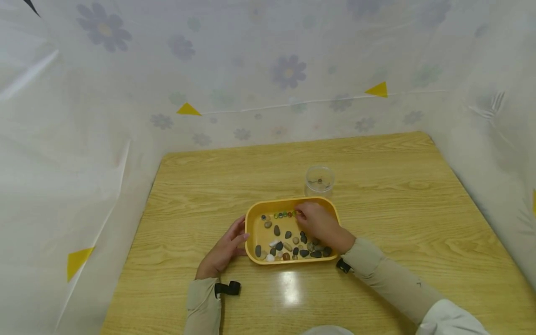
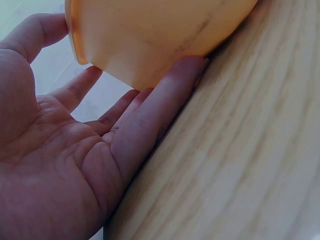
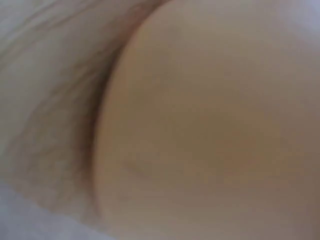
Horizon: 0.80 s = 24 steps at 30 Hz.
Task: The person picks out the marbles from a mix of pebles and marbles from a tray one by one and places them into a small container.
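A yellow rectangular tray [image 1: 268,263] sits on the table, holding marbles and stones. My left hand [image 1: 226,246] is at its left end, thumb by the rim and fingers loosely spread against the outer wall [image 2: 135,50]. Inside the tray, my right hand [image 1: 318,223] reaches to the far side. Its fingertips pinch a small green marble at the right end of a short row of coloured marbles [image 1: 285,214]. Dark and pale stones [image 1: 288,234] lie scattered across the tray floor, some partly hidden by the right hand. The right wrist view shows the blurred outer tray wall [image 3: 200,125] only.
Just behind the tray stands a clear round container [image 1: 319,179]. Wood-grain table [image 1: 201,186] surrounds the tray. White patterned sheeting [image 1: 251,70] hangs behind and on both sides. A white rounded thing [image 1: 328,330] shows at the bottom edge.
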Tool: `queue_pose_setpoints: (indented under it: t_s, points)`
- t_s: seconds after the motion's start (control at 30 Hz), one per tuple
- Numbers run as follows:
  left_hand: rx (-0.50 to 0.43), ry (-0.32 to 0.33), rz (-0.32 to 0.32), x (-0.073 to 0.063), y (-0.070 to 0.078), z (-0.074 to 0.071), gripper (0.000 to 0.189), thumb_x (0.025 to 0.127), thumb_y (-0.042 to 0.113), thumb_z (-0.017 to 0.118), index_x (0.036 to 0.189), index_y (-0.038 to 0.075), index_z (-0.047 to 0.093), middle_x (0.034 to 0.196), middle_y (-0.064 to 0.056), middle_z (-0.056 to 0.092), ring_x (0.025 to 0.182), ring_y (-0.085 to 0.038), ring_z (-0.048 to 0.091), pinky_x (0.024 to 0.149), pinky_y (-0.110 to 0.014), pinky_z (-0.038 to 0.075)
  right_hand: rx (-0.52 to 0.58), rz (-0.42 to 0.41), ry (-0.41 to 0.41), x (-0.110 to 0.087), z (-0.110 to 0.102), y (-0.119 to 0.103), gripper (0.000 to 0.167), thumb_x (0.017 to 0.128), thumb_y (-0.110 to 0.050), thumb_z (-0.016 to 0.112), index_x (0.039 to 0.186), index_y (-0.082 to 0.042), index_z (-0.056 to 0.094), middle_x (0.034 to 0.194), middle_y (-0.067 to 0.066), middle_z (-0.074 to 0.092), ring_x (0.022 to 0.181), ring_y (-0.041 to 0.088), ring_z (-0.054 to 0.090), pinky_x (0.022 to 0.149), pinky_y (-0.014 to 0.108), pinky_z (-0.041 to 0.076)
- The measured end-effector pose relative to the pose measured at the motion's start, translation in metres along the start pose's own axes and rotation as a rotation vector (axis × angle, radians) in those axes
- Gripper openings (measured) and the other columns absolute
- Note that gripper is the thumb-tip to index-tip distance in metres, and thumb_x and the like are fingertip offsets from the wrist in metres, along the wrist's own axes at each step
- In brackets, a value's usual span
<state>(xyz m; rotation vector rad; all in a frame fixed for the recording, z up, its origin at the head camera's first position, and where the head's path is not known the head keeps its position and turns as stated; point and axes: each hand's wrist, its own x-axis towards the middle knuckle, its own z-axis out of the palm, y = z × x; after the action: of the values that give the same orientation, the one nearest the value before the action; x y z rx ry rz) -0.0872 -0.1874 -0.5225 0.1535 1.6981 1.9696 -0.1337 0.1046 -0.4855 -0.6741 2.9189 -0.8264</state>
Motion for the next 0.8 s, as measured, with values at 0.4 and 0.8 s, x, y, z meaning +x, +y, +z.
queue_pose_setpoints:
  t_s: [0.4, 0.8]
  points:
    - [-0.002, 0.009, -0.021, 0.0001, 0.0028, 0.0006, 0.055, 0.095, 0.028, 0.054, 0.144, 0.036, 0.028, 0.145, -0.005, 0.031, 0.115, -0.033, 0.049, 0.079, -0.049, 0.052, -0.060, -0.064, 0.018, -0.0002, 0.0068, 0.0013, 0.011, 0.088, -0.009, 0.062, 0.097, -0.006, 0.067, 0.081, 0.000, 0.058, 0.068, 0.012, 0.047, 0.059, 0.027, 0.043]
    - [0.008, 0.011, -0.022, -0.0007, 0.0023, 0.0015, 0.055, 0.095, 0.028, 0.054, 0.144, 0.035, 0.029, 0.145, -0.004, 0.031, 0.115, -0.032, 0.049, 0.079, -0.049, 0.052, -0.069, -0.056, 0.002, 0.0004, 0.0097, 0.0033, 0.004, 0.088, -0.011, 0.061, 0.087, -0.010, 0.065, 0.071, -0.005, 0.048, 0.063, 0.011, 0.043, 0.053, 0.024, 0.037]
